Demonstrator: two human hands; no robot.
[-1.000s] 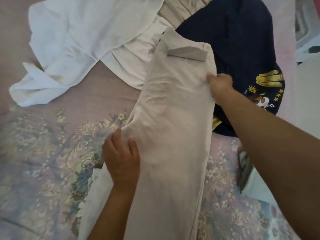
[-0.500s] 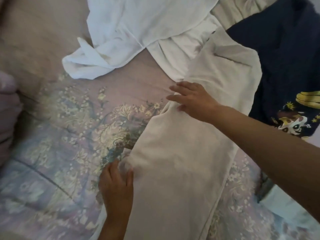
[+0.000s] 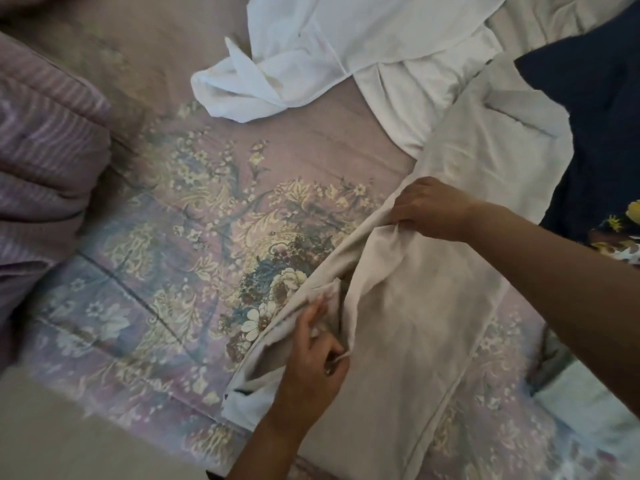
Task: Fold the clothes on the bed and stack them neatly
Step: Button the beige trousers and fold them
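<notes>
Beige trousers [image 3: 426,323] lie lengthwise on the floral bed sheet [image 3: 194,237], waistband end far right with a pocket flap showing. My right hand [image 3: 433,209] grips a bunch of the trousers' left edge and lifts it off the sheet. My left hand [image 3: 311,355] pinches the same edge lower down, fingers curled into a fold. A crumpled white shirt [image 3: 311,53] lies at the top. A dark navy garment with a cartoon print [image 3: 595,109] lies at the right, partly under the trousers.
A rolled purple striped blanket [image 3: 45,161] lies at the left edge. More pale cloth [image 3: 561,19] is bunched at the top right. A folded light item [image 3: 585,407] sits at the bed's lower right. Bare floor [image 3: 69,441] shows at the lower left.
My right hand went from lying flat on the trousers to gripping their left edge. My left hand went from pressing flat to pinching that edge, which now stands raised. The view shifted left.
</notes>
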